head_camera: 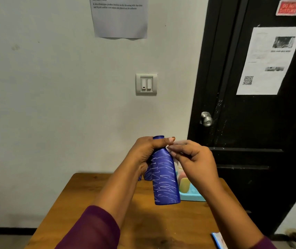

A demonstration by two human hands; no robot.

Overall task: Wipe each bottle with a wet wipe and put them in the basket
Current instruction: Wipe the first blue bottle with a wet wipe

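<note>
A tall blue bottle (164, 178) with pale squiggly lines is held upright above the table. My left hand (146, 152) grips its neck, thumb laid across the front just under the rim. My right hand (193, 159) pinches a small white wet wipe (175, 143) against the bottle's shoulder on its right side. Behind the bottle, two more blue bottles (148, 174) stand on the table, mostly hidden. A light blue basket (193, 196) sits at the right, holding yellow and pink bottles (184, 184).
The wooden table (93, 198) stands against a white wall. A black door (251, 123) with a metal knob is close on the right. A blue and white wipes packet (219, 239) lies at the table's near right edge.
</note>
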